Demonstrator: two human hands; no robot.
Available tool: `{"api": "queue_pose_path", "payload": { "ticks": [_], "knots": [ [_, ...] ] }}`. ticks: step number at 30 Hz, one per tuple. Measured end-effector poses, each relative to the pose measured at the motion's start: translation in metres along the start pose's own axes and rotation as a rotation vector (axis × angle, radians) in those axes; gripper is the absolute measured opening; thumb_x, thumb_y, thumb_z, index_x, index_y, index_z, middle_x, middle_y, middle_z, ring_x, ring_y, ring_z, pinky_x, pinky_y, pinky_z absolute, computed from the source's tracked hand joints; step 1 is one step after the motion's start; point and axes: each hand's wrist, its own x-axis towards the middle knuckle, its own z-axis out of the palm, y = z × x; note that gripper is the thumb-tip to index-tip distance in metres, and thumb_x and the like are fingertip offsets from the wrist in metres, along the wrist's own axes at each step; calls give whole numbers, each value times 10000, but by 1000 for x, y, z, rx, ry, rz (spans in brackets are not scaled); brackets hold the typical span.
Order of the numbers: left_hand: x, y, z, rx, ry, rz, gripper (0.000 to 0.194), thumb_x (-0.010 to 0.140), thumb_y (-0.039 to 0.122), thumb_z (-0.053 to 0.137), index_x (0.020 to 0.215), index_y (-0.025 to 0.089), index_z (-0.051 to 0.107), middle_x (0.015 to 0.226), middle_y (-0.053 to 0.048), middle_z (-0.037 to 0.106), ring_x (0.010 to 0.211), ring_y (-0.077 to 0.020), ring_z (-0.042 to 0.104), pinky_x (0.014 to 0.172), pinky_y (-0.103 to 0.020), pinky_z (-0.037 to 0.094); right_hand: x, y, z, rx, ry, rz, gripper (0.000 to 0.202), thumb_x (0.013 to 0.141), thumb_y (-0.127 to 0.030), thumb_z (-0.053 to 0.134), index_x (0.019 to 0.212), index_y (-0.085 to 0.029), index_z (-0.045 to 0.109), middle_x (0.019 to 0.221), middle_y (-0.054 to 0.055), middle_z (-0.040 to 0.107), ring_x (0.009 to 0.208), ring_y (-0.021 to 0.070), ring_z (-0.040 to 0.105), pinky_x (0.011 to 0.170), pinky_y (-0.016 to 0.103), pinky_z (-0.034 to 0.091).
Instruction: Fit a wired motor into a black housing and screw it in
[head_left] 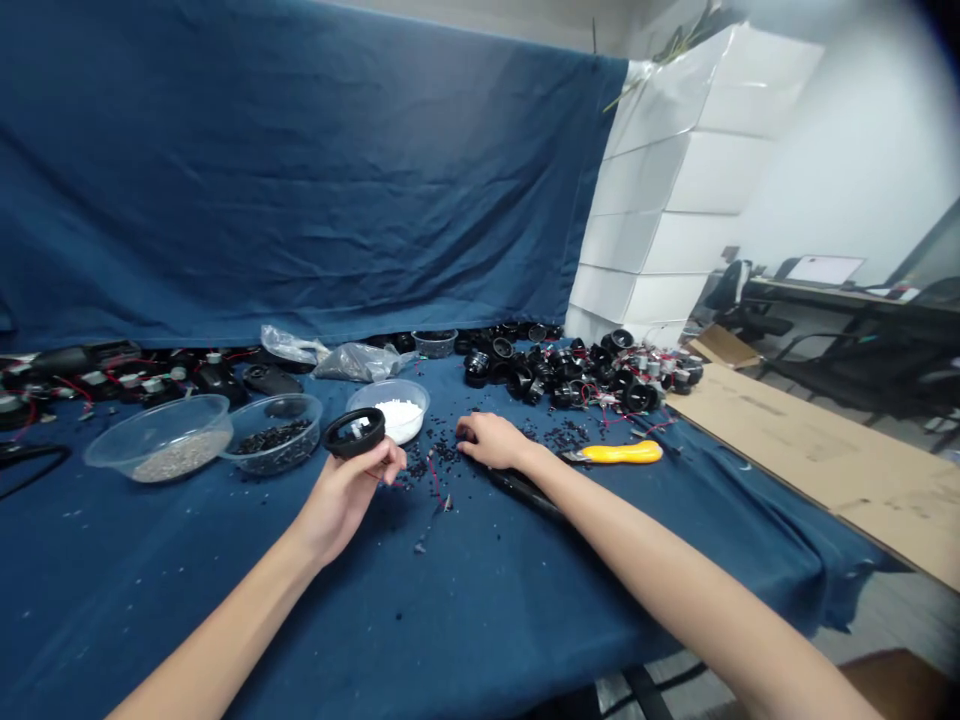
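At eleven o'clock the left hand [341,505] is gripping a round black housing [339,446] above the tabletop [420,620], while at twelve the right hand [491,440] is resting curled among small black pieces [445,452]; I can't tell whether it's pinching any. Beyond, black parts [568,380] are lying heaped toward one.

We count one left hand [343,500], one right hand [495,440] and one held black ring-shaped part [351,449]. We see also four clear bowls [112,448] and one yellow-handled tool [621,453]. The small black pieces [446,453] are too many for us to count.
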Motion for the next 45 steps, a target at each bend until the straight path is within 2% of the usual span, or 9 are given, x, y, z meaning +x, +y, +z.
{"api": "queue_pose_path", "payload": {
  "ticks": [4,8,10,14,18,23,29,39,45],
  "knots": [
    [-3,-4,4,48,-74,-43,177,754,273,724,801,136,621,688,-2,525,691,-138,489,697,-271,386,-1,-9,15,75,-6,-71,243,821,-274,664,1022,-139,637,914,46,659,827,176,606,763,324,459],
    [-5,-13,3,134,-169,-109,349,748,372,732,977,126,641,741,-29,553,747,-165,483,755,-295,372,0,-10,17,159,-53,-84,121,848,-250,654,873,-134,633,800,4,635,736,140,594,719,300,473],
    [-4,-19,2,158,-205,-115,414,772,436,698,1023,113,639,749,-40,554,761,-179,482,768,-303,363,1,-8,17,205,-61,-84,138,885,-258,619,828,-132,622,773,-6,627,712,128,592,707,293,482],
    [-4,-26,0,180,-226,-145,497,831,481,616,1149,100,602,784,-51,561,784,-186,483,771,-298,358,2,-1,15,268,-25,-55,155,918,-266,582,868,-125,624,814,7,637,752,134,604,735,305,490],
    [-4,-25,1,213,-216,-150,529,834,439,606,1246,109,562,829,-55,566,835,-201,505,795,-297,372,1,9,11,289,-21,-10,188,918,-295,579,844,-129,626,773,-2,624,710,129,587,708,295,475],
    [-5,-25,2,277,-228,-146,549,820,447,623,1255,118,555,870,-64,586,887,-215,525,828,-302,379,0,15,7,289,-20,24,215,902,-304,576,786,-131,627,691,-11,599,628,113,535,627,247,402],
    [-4,-29,2,270,-216,-104,550,796,445,656,1229,122,551,927,-78,608,921,-222,545,864,-315,382,0,15,5,278,-9,36,326,910,-331,511,676,-136,626,625,13,599,620,128,520,610,241,340],
    [-1,-33,-1,267,-213,-67,555,765,432,714,1208,129,574,941,-71,638,933,-219,567,914,-351,414,-4,24,2,385,-153,-28,259,835,-353,579,732,-128,655,666,2,628,618,119,518,599,227,379],
    [0,-34,-1,305,-208,-66,588,748,470,720,1197,119,574,942,-77,648,942,-226,571,911,-353,428,-4,24,3,385,-161,-30,244,829,-334,573,740,-123,655,675,8,627,622,122,525,602,229,379]
  ]
}}
